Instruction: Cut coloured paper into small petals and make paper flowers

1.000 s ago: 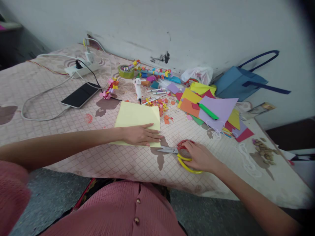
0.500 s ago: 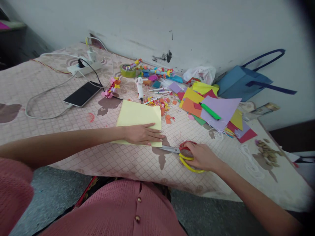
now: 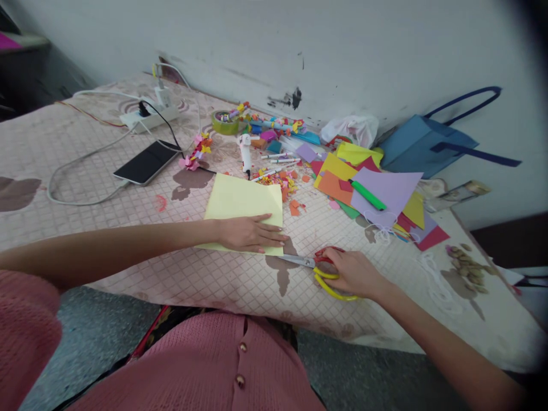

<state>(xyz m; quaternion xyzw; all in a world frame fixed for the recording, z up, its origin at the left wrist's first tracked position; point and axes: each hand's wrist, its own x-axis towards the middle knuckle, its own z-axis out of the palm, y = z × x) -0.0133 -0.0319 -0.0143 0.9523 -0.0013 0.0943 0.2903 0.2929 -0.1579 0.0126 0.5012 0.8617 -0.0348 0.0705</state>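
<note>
yellow paper (image 3: 246, 200) on checked tblcloth (image 3: 184, 275); scuffed wall (image 3: 240, 40) behind, gray flr (image 3: 98, 325) below.

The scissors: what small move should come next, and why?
Probably slide the scissors slightly left, toward the yellow sheet: the blades reach its near right corner, the right hand holds the handles, and the left hand lies flat on the sheet.

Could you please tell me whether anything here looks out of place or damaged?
Black marks mar the otherwise plain pale wall; small coloured paper scraps lie untidily scattered across the patterned tablecloth.
</note>
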